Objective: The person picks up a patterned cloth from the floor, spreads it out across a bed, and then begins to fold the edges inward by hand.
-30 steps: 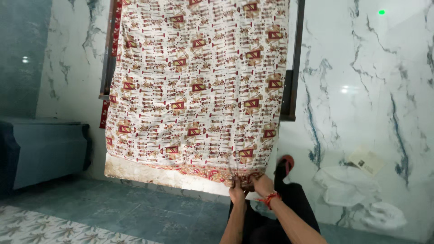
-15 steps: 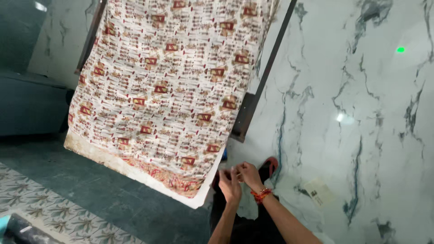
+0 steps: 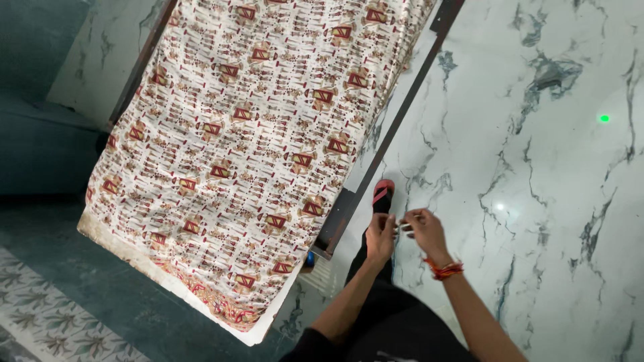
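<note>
Pinching something small and pale between our fingertips, our right hand (image 3: 424,231) meets our left hand (image 3: 380,238) just above the floor; what the little thing is we cannot tell, and whether the left fingers grip it too is unclear. An orange thread band (image 3: 444,269) circles our right wrist. Below the hands our leg in dark trousers (image 3: 392,322) stretches toward a red and black sandal (image 3: 383,196) on our foot. Just left of the hands hangs a cream cloth (image 3: 248,141) printed with red and brown motifs, with a red patterned border along its lower edge, draped over a dark frame (image 3: 386,141). White marble with grey veins (image 3: 537,174) spreads to the right, with a small green dot of light (image 3: 604,118) on it. Teal tiles (image 3: 121,302) lie lower left
</note>
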